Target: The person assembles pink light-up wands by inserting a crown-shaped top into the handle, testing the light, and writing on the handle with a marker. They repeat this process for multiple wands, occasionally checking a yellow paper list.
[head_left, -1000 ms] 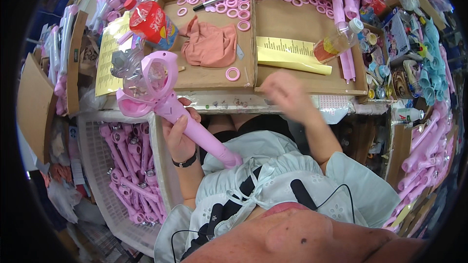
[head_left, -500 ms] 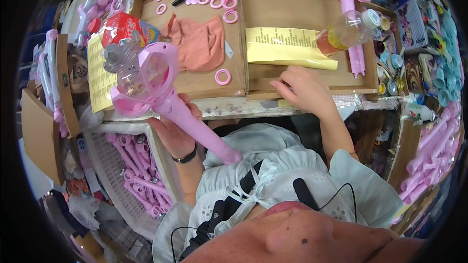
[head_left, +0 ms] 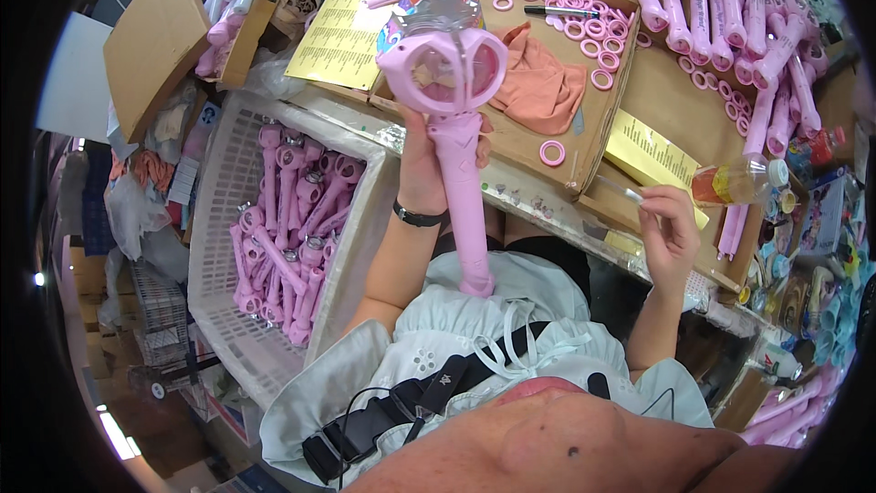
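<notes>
My left hand (head_left: 422, 167) is wrapped round a pink plastic toy wand (head_left: 464, 187). The wand's wide ring-shaped head, with clear parts inside it, points away from me, and its handle end rests near my lap. Over the front edge of the right cardboard tray, my right hand (head_left: 671, 233) pinches a thin pale stick-like tool (head_left: 622, 189) between thumb and fingers. Its tip points left, apart from the wand. Just beyond the wand's head lies a salmon-coloured cloth (head_left: 538, 82), and a single pink ring (head_left: 552, 153) is nearer to me.
A white plastic crate (head_left: 212, 246) full of pink wands stands at my left. Several pink rings (head_left: 602, 41) and a black marker (head_left: 561, 12) lie in the left tray. A bottle (head_left: 730, 183) lies beside a yellow sheet (head_left: 650, 151). More wands (head_left: 712, 9) are stacked at the far right.
The view has swung left, showing more of the crate. The wand now stands straighter, pointing away from me. My right hand has risen from the tray, and a thin tool shows in it.
</notes>
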The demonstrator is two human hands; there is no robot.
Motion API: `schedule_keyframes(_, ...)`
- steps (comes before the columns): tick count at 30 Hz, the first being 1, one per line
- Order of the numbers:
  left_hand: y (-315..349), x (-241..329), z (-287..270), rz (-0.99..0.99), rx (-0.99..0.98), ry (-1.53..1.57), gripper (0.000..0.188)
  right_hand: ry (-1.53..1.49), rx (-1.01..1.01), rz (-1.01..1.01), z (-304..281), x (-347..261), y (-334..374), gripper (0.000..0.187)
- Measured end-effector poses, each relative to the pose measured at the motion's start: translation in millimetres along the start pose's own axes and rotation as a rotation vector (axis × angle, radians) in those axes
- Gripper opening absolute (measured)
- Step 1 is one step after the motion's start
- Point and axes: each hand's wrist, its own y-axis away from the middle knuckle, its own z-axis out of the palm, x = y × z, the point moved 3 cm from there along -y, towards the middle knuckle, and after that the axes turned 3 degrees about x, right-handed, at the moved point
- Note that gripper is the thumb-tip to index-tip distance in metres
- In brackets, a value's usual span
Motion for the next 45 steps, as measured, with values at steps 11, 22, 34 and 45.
schedule_keyframes(11, 43.4, 12.6, 15.4, 0.089, -0.103, -0.024, 0.073, 0.109, 0.054, -0.660, 88.7, -105.0, -19.7, 0.031)
schedule_keyframes(22, 65.0, 28.6, 27.1, 0.238, -0.118, -0.274, 0.069, 0.243, 0.044, -0.728, 92.5, -130.6, -11.6, 0.027)
schedule_keyframes(34, 66.0, 22.4, -10.3, 0.168, -0.055, -0.429, 0.056, 0.353, -0.062, -0.535, 112.6, -77.1, 0.6, 0.018)
schedule_keyframes(45, 69.1, 16.5, -44.1, 0.224, -0.016, -0.615, 0.046, -0.845, -0.721, 1.142, 133.3, -15.2, 10.3, 0.029)
